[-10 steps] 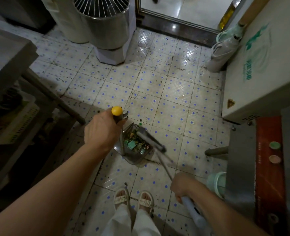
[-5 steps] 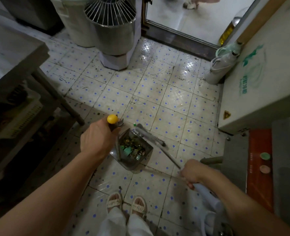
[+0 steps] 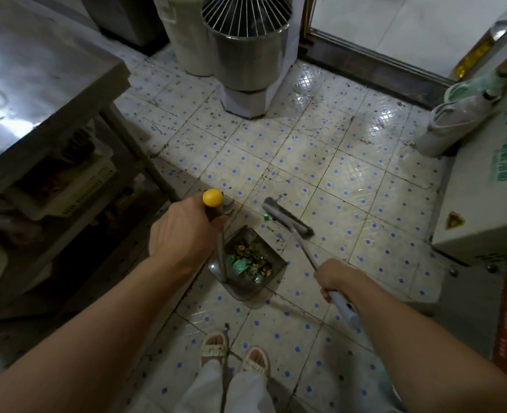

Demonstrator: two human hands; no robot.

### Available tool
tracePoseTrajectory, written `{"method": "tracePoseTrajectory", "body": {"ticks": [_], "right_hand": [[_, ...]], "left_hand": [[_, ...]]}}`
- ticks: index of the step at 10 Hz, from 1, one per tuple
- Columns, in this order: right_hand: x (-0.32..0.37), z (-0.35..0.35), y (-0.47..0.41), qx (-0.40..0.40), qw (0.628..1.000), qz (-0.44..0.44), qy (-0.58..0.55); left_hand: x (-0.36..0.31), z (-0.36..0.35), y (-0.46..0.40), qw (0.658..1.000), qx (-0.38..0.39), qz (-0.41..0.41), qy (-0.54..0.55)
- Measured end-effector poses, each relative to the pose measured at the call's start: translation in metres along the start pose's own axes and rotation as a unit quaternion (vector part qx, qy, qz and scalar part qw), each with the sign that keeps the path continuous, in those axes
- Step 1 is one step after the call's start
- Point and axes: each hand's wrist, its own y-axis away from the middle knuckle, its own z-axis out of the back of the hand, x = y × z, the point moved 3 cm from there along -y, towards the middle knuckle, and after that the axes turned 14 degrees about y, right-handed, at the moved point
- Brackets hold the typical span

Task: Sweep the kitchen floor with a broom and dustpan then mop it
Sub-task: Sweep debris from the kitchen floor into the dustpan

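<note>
Illegible green print on white cabinet (image 3: 481, 186)

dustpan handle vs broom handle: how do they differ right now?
The dustpan handle stands near upright, dark, with a yellow knob, gripped near its top by the left hand. The broom handle slants, pale, gripped lower down by the right hand. Both are long and thin, each held in one hand.

Hands: two, left hand (image 3: 183, 231) and right hand (image 3: 331, 274)
Brooms: one, broom (image 3: 288, 218)
Dustpans: one, dustpan (image 3: 246, 263)
Yellow knobs: one, yellow knob (image 3: 212, 197)
Sandalled feet: two, sandals (image 3: 215, 347)
Steel tables: one, steel table (image 3: 37, 93)
Mixers with wire guard: one, mixer (image 3: 246, 40)
Loose green scraps on floor: one, green scrap (image 3: 266, 217)
</note>
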Motion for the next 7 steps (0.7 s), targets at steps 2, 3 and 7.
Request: {"method": "tracePoseTrajectory", "body": {"ticks": [2,3,7], "right_hand": [[-0.028,-0.055,0.043,0.046,0.998,0.030,0.024],[-0.042,-0.048,0.062,0.014,0.999,0.034,0.033],[-0.117,-0.037,0.067,-0.045,0.997,-0.007,-0.065]], "left_hand": [[-0.001,0.000,0.011,1.000,-0.014,-0.015,-0.003],[-0.001,-0.001,0.017,1.000,-0.005,-0.014,0.011],[-0.008,-0.006,0.040,0.999,0.006,-0.042,0.004]]}}
